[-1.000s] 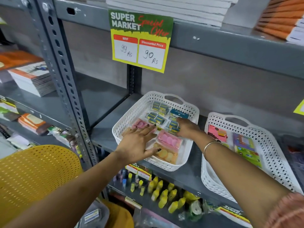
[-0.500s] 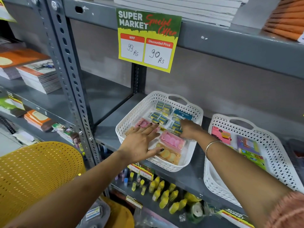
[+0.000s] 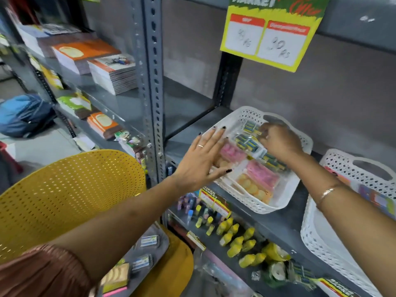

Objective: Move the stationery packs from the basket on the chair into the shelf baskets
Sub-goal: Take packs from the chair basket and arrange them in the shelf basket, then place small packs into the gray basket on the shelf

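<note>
A white perforated shelf basket [image 3: 255, 205] sits on the grey shelf and holds pink and orange eraser packs [image 3: 260, 176] and blue-green packs [image 3: 246, 142]. My left hand [image 3: 203, 159] lies flat with fingers spread over the basket's left side, resting on a pink pack. My right hand [image 3: 278, 140] is deeper in the basket, fingers curled onto the blue-green packs. A second white basket [image 3: 321, 236] with colourful packs stands to the right. Below, a grey basket [image 3: 156, 243] with a few packs rests on the yellow chair [image 3: 64, 194].
A grey slotted upright [image 3: 150, 82] stands left of the basket. A yellow price sign [image 3: 270, 33] hangs above. Notebook stacks [image 3: 111, 71] fill the left shelves. Yellow bottles [image 3: 237, 241] line the shelf below. A blue bag [image 3: 23, 114] lies on the floor.
The view has swung left and down. My left hand slid up and over the basket's left side. My right hand moved further back onto the blue-green packs.
</note>
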`<state>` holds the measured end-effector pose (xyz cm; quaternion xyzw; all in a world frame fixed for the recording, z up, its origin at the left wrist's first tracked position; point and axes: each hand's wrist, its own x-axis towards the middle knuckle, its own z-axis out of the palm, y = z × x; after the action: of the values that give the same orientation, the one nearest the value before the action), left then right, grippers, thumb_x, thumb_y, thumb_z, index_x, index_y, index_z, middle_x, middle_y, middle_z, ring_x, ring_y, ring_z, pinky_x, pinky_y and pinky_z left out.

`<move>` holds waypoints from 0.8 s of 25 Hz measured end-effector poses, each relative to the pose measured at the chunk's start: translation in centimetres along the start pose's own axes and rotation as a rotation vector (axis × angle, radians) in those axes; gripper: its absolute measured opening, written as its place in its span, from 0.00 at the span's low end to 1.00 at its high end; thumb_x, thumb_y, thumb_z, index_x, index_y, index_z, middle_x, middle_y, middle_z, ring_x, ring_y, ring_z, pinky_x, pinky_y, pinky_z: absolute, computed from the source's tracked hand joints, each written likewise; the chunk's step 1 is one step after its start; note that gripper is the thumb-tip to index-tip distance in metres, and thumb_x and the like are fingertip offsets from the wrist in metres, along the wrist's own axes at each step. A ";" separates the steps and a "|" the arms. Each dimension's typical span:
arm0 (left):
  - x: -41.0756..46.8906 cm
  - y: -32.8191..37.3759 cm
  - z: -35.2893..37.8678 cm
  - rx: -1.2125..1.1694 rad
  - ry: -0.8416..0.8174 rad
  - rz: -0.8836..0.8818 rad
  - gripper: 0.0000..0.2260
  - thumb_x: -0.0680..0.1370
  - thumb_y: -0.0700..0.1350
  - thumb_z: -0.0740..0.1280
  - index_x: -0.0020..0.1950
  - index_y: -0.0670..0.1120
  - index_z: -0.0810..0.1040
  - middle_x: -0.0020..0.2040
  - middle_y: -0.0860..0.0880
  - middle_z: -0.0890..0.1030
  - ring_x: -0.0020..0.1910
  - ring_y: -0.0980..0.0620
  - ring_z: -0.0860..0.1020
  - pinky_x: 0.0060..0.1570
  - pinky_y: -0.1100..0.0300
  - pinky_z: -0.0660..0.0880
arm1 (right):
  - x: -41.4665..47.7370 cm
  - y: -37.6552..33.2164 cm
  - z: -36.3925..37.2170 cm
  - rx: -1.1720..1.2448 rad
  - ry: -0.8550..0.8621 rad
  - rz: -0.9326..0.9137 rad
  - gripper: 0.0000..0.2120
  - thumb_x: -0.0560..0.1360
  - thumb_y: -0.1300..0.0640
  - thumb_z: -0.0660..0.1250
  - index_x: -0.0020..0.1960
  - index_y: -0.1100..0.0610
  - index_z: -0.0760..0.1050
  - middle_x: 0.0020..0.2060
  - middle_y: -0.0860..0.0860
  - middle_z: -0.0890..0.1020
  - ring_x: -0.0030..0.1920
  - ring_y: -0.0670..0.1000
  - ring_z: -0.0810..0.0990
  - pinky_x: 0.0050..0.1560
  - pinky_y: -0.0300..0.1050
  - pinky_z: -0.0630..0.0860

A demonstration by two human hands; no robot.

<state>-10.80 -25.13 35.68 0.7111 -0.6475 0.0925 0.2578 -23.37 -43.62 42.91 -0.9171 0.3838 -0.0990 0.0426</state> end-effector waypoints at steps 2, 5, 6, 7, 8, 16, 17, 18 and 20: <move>-3.3 -2.3 -1.0 0.023 0.117 -0.091 0.33 0.77 0.63 0.50 0.73 0.41 0.60 0.76 0.43 0.54 0.75 0.48 0.47 0.71 0.48 0.46 | -1.9 -5.0 -1.3 0.204 0.164 -0.094 0.09 0.74 0.56 0.62 0.51 0.55 0.77 0.47 0.56 0.84 0.47 0.59 0.81 0.47 0.52 0.78; -9.5 -6.2 -1.1 0.107 0.163 -0.280 0.30 0.78 0.60 0.52 0.71 0.40 0.63 0.74 0.41 0.58 0.74 0.46 0.51 0.70 0.47 0.49 | -6.3 -12.3 -0.3 0.438 0.183 -0.304 0.05 0.73 0.56 0.64 0.45 0.55 0.78 0.39 0.54 0.85 0.41 0.58 0.81 0.40 0.51 0.78; -11.8 -7.3 -0.7 0.135 0.136 -0.350 0.30 0.78 0.60 0.51 0.72 0.40 0.63 0.75 0.41 0.58 0.74 0.46 0.50 0.70 0.46 0.49 | -7.8 -14.1 1.0 0.466 0.164 -0.381 0.05 0.73 0.56 0.64 0.44 0.55 0.77 0.38 0.54 0.84 0.39 0.58 0.81 0.38 0.51 0.78; -14.4 -8.2 0.1 0.157 0.100 -0.426 0.30 0.79 0.61 0.49 0.72 0.41 0.62 0.75 0.41 0.57 0.74 0.45 0.50 0.69 0.45 0.49 | -9.2 -15.8 3.3 0.480 0.117 -0.455 0.05 0.73 0.55 0.64 0.43 0.56 0.77 0.38 0.54 0.84 0.39 0.59 0.81 0.36 0.50 0.77; -17.2 -9.0 1.0 0.170 0.066 -0.495 0.31 0.79 0.62 0.48 0.72 0.41 0.62 0.75 0.42 0.57 0.74 0.45 0.50 0.69 0.44 0.49 | -10.2 -17.2 6.0 0.474 0.043 -0.517 0.06 0.72 0.55 0.63 0.43 0.56 0.77 0.38 0.55 0.84 0.39 0.59 0.81 0.35 0.50 0.77; -35.9 -8.3 12.4 0.168 -0.321 -0.826 0.35 0.79 0.65 0.43 0.71 0.38 0.64 0.73 0.39 0.60 0.73 0.42 0.55 0.66 0.42 0.52 | -15.5 -20.8 33.6 0.110 -0.790 -0.581 0.12 0.75 0.62 0.61 0.58 0.62 0.73 0.58 0.59 0.77 0.61 0.60 0.74 0.54 0.51 0.74; -37.6 -7.8 13.9 0.161 -0.363 -0.844 0.34 0.79 0.64 0.45 0.70 0.38 0.64 0.73 0.38 0.61 0.72 0.41 0.57 0.66 0.41 0.53 | -16.4 -20.8 36.4 0.076 -0.838 -0.589 0.14 0.75 0.63 0.61 0.60 0.62 0.72 0.60 0.59 0.75 0.63 0.60 0.73 0.58 0.52 0.74; -38.8 -7.5 15.2 0.164 -0.401 -0.849 0.32 0.78 0.64 0.48 0.70 0.39 0.64 0.72 0.38 0.63 0.71 0.40 0.59 0.66 0.41 0.54 | -17.1 -20.9 38.6 0.031 -0.875 -0.607 0.15 0.74 0.62 0.62 0.61 0.61 0.71 0.62 0.58 0.74 0.64 0.59 0.72 0.60 0.53 0.74; -41.1 -6.9 17.3 0.174 -0.448 -0.845 0.31 0.75 0.62 0.53 0.69 0.41 0.61 0.70 0.37 0.66 0.69 0.37 0.64 0.65 0.41 0.55 | -18.5 -21.1 42.3 -0.075 -0.911 -0.665 0.16 0.74 0.61 0.64 0.61 0.61 0.69 0.63 0.58 0.73 0.65 0.59 0.70 0.59 0.54 0.73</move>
<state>-13.55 2.51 0.13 0.9331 -0.3317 -0.1220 0.0668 -12.29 -15.57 2.13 -0.9396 0.0205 0.3126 0.1380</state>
